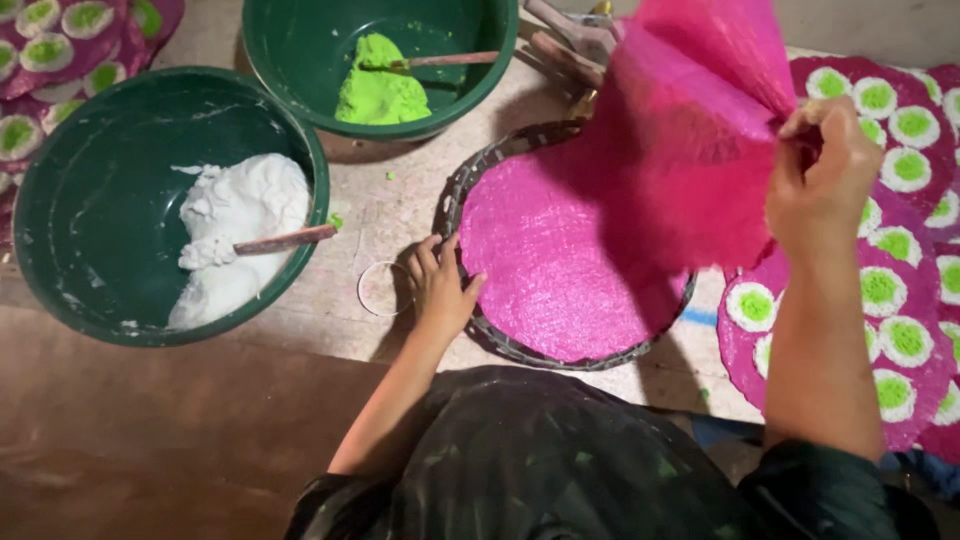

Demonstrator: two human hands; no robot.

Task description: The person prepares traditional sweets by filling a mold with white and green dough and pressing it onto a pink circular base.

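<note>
On the tray (500, 345) rim your left hand (440, 290) rested open, while your right hand (825, 175) pinched a lifted pink sheet (680, 160)

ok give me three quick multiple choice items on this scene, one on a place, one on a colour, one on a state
1. Where does the left hand rest?
A. in the white paste bowl
B. on the left edge of the round woven tray
C. on the small ring

2. What colour is the paste in the far bowl?
A. white
B. pink
C. green

3. What state is the pink sheet in the right hand in?
A. lifted and peeling up off the tray
B. lying flat
C. rolled into a tube

Answers: 1 B, the fingers lie on the tray's rim beside the pink disc. 2 C, a bright green paste sits in it with a stick. 3 A, the sheet hangs raised from the pinching fingers above the tray.
</note>
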